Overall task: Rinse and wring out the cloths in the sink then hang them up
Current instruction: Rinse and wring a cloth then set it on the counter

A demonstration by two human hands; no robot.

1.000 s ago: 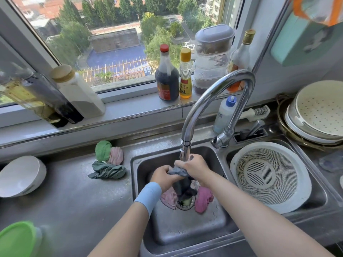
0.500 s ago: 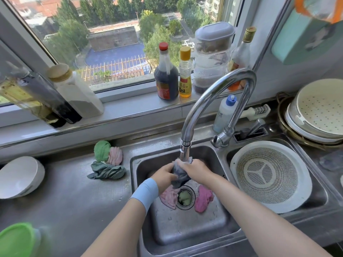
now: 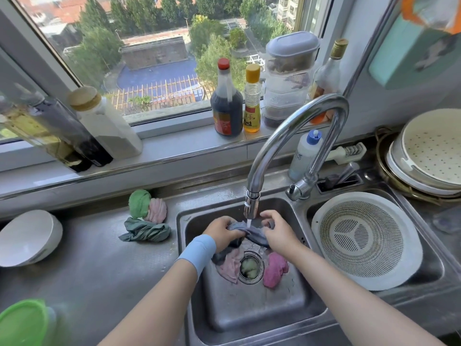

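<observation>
In the sink (image 3: 249, 313), under the running tap (image 3: 331, 101), the grey-blue cloth (image 3: 253, 233) is now stretched out between the two hands, where a moment ago it hung bunched. The left hand (image 3: 220, 232) grips one end and the right hand (image 3: 280, 236) the other, fingers curled tight. That looks like rinsing, with wringing still to come. Two pink cloths (image 3: 230, 267) wait by the drain; twisted ones (image 3: 147, 221) sit off the sink's rear left corner.

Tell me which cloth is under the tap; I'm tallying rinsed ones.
The grey-blue cloth, held under the spout; pale pink cloth and magenta cloth lie by the drain.
</observation>
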